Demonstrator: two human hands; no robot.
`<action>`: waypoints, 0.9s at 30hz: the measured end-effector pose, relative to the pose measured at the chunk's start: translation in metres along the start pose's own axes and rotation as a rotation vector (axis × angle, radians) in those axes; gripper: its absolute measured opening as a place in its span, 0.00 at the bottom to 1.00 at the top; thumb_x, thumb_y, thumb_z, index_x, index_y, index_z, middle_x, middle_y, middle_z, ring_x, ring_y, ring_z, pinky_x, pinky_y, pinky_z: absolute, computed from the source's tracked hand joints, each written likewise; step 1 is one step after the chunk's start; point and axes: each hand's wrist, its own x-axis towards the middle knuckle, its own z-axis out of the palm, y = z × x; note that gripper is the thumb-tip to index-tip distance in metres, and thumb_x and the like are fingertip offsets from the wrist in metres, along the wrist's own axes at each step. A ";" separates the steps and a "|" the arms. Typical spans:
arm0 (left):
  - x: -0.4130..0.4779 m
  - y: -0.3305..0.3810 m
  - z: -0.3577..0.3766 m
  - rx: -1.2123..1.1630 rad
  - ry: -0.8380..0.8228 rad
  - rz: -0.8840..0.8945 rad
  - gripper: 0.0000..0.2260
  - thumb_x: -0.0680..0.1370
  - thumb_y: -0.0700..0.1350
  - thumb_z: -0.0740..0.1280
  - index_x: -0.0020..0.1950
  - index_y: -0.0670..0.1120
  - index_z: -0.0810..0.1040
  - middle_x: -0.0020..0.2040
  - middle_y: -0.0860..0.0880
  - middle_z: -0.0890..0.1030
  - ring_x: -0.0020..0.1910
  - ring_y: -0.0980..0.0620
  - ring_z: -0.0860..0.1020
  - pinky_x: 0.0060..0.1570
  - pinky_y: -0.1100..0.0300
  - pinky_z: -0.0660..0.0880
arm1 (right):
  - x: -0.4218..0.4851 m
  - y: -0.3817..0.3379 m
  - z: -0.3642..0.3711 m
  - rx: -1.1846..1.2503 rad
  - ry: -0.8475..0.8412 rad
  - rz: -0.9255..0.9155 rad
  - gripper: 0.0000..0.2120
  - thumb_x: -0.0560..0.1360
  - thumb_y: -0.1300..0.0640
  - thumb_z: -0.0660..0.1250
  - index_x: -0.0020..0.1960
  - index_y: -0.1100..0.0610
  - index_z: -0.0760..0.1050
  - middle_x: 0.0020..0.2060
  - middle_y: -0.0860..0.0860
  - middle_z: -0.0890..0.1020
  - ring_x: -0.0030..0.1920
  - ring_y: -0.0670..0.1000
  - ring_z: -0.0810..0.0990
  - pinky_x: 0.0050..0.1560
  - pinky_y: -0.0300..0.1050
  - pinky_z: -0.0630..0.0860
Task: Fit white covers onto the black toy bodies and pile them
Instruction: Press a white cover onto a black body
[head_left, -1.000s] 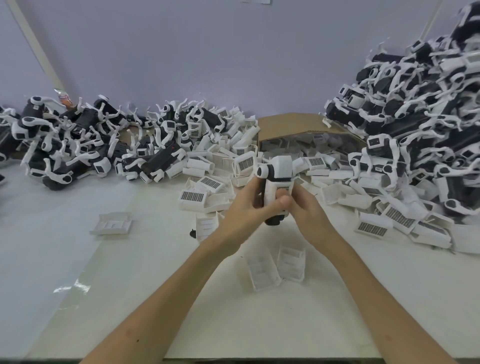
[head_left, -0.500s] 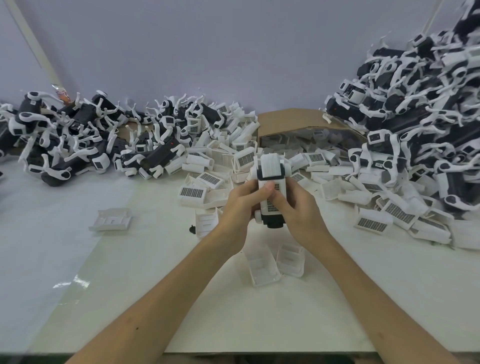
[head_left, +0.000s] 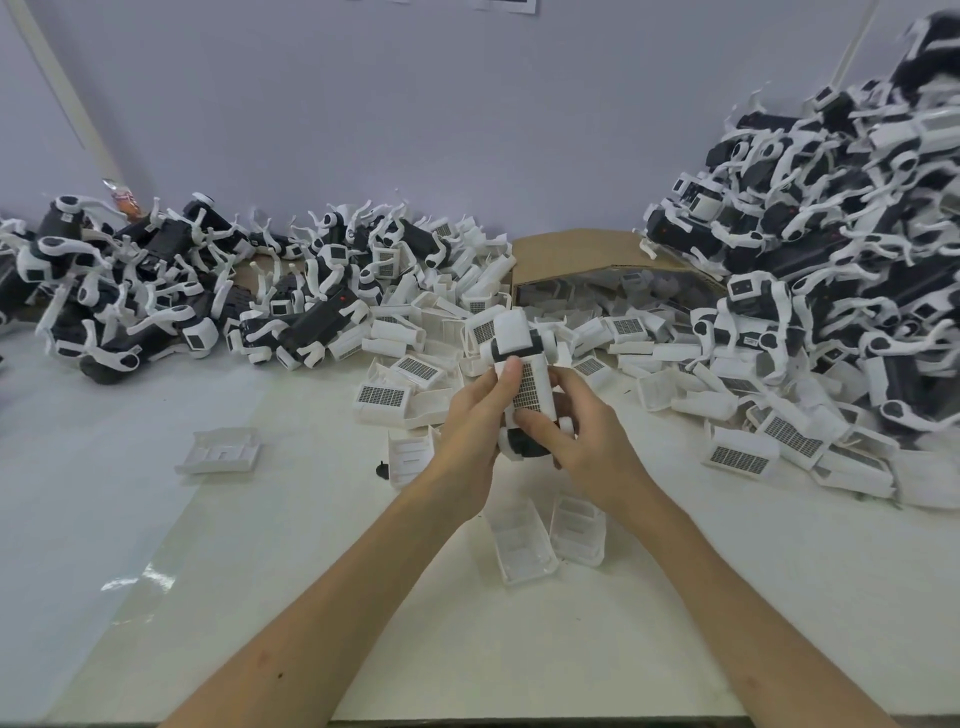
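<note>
- Your left hand (head_left: 470, 423) grips the black toy body (head_left: 527, 446) from the left side, with the thumb lying on the upper end of the white cover (head_left: 531, 387).
- Your right hand (head_left: 589, 444) grips the same body from the right, with the thumb pressing the lower edge of the cover.
- The toy is held above the bench (head_left: 519, 654), in front of the loose covers (head_left: 402, 387), with its grille side facing you.
- The cover appears to lie along the body, but whether it is fully latched cannot be told.
- Check that both long edges of the cover sit flush before you apply force; a skewed cover is likely to jam or bend a clip.
- Press with both thumbs together, working from one end toward the other, and support the underside with your curled fingers.
- Keep your fingertips off the seam so that no skin is pinched.
- Judge the fit by an even gap all around.
- Once it is seated, place the toy on the finished pile; the right pile (head_left: 831, 218) is steep, so set the unit low on it to avoid a slide.
</note>
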 end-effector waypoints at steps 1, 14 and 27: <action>0.000 0.000 0.000 0.008 0.012 -0.002 0.18 0.82 0.54 0.64 0.66 0.44 0.79 0.57 0.41 0.85 0.55 0.44 0.84 0.45 0.54 0.82 | 0.000 0.001 0.000 0.005 -0.007 0.006 0.17 0.76 0.49 0.70 0.63 0.48 0.72 0.45 0.44 0.85 0.43 0.41 0.84 0.38 0.32 0.75; 0.001 0.000 0.008 0.105 0.219 -0.155 0.28 0.80 0.68 0.55 0.57 0.48 0.81 0.45 0.44 0.84 0.44 0.43 0.83 0.28 0.59 0.74 | 0.011 0.008 -0.036 0.034 0.265 -0.036 0.14 0.77 0.49 0.60 0.44 0.56 0.79 0.39 0.47 0.83 0.40 0.42 0.79 0.43 0.30 0.72; -0.003 -0.010 0.003 0.567 -0.046 0.210 0.23 0.75 0.67 0.64 0.39 0.47 0.81 0.35 0.41 0.80 0.33 0.52 0.77 0.36 0.58 0.73 | 0.009 -0.005 -0.036 0.133 0.028 0.005 0.11 0.76 0.52 0.62 0.41 0.57 0.77 0.35 0.51 0.74 0.38 0.45 0.72 0.41 0.35 0.69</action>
